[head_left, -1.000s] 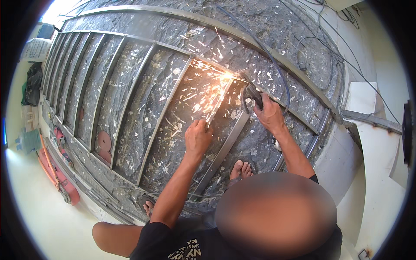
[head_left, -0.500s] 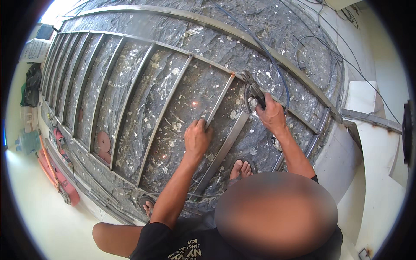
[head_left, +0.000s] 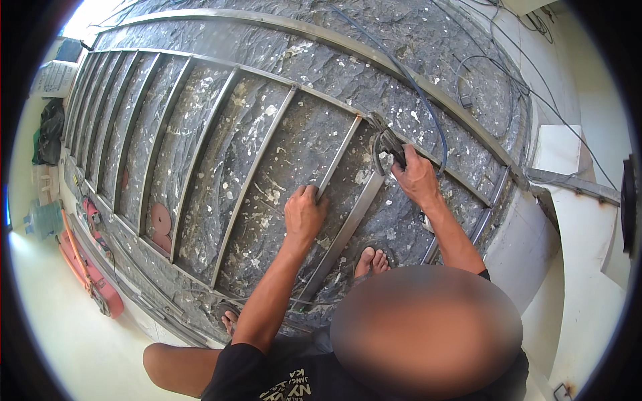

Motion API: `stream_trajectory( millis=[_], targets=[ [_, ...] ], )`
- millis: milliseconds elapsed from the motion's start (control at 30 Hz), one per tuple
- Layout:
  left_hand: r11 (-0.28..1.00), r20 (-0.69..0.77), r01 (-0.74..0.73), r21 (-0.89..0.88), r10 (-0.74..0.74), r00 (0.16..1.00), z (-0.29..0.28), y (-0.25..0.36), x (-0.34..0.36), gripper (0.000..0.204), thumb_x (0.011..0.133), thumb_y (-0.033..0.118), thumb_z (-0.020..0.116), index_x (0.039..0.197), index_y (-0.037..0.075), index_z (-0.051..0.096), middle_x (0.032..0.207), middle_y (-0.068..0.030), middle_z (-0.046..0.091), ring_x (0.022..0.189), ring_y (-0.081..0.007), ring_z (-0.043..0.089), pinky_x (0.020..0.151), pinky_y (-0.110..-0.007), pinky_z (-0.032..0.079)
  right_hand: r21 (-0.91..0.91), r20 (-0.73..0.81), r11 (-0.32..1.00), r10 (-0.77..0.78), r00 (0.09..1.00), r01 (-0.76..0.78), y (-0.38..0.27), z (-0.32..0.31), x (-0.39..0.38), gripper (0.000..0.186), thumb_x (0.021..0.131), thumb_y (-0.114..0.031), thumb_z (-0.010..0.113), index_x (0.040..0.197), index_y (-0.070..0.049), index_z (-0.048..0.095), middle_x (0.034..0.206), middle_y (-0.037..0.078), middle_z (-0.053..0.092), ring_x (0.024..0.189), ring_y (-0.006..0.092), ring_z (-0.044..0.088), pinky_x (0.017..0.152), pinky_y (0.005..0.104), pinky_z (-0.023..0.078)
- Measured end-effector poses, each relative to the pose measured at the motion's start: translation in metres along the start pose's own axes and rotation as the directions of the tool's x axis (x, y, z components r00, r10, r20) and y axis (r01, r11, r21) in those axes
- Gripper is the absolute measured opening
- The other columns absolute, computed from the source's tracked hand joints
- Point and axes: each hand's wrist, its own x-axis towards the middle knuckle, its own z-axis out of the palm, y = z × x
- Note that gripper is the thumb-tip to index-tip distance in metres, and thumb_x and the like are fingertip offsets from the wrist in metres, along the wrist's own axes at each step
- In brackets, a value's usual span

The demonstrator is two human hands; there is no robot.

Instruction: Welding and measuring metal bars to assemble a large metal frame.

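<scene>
My left hand (head_left: 305,214) is closed around the near end of a short metal bar (head_left: 341,152). The bar's far end meets the long rail of a ladder-like steel frame (head_left: 328,99). In my right hand (head_left: 418,179) is a dark welding electrode holder (head_left: 393,144), its jaws beside that corner joint. Whether a rod sits in the jaws, I cannot make out. Just right of the short bar lies a wider flat metal bar (head_left: 344,234), running from below the holder toward my feet.
A long steel beam (head_left: 314,28) arcs along the far side. A blue cable (head_left: 408,73) runs down near my right hand. To the left lie reddish discs (head_left: 160,219), a red tool with an orange hose (head_left: 100,294) and a pinkish power tool (head_left: 90,212). The dark floor is rough and paint-spattered.
The orange glow at the bar's far joint has faded. My right hand and the electrode holder have shifted slightly left. My left hand has stayed on the bar.
</scene>
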Motion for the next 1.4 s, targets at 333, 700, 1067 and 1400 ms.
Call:
stream_trajectory(
  millis=[333,700,1067,1400],
  targets=[
    [1.000,-0.002,0.000,0.006,0.000,1.000,0.002,-0.002,0.000,0.021,0.076,0.018,0.071,0.086,0.002,0.063,0.085,-0.0174,0.062,0.080,-0.0394,0.063,0.072,-0.048,0.051,0.016,-0.009,1.000,0.001,1.000,-0.001,0.001,0.000,0.000,0.032,0.081,-0.013,0.067,0.105,0.000,0.051,0.076,0.025,0.063,0.075,0.0460,0.063,0.063,0.0499,0.049],
    [1.000,0.008,-0.006,0.006,0.006,1.000,0.004,-0.004,0.000,0.020,0.075,0.017,0.071,0.086,0.002,0.063,0.084,-0.0181,0.061,0.079,-0.0402,0.063,0.071,-0.048,0.051,-0.203,-0.068,0.970,-0.152,0.986,0.135,-0.004,-0.008,-0.005,0.035,0.083,-0.017,0.068,0.109,-0.002,0.053,0.085,0.025,0.066,0.079,0.0466,0.063,0.066,0.0506,0.050],
    [1.000,0.003,-0.008,0.005,0.008,1.000,0.003,-0.003,0.000,0.021,0.076,0.019,0.072,0.086,0.003,0.063,0.085,-0.0175,0.062,0.079,-0.0400,0.063,0.071,-0.048,0.051,-0.079,0.075,0.996,0.056,0.996,-0.050,-0.025,-0.025,0.007,0.035,0.085,-0.020,0.065,0.112,-0.002,0.053,0.085,0.025,0.065,0.083,0.0438,0.064,0.069,0.0499,0.050],
    [1.000,-0.005,-0.008,-0.002,0.008,1.000,0.002,-0.002,0.000,0.020,0.076,0.018,0.072,0.085,0.002,0.063,0.085,-0.0177,0.062,0.080,-0.0402,0.063,0.072,-0.049,0.051,-0.151,0.029,0.985,-0.076,0.997,0.080,-0.018,-0.025,-0.003,0.026,0.087,-0.014,0.063,0.108,-0.002,0.055,0.069,0.013,0.063,0.062,0.0306,0.064,0.059,0.0384,0.050]
  ],
)
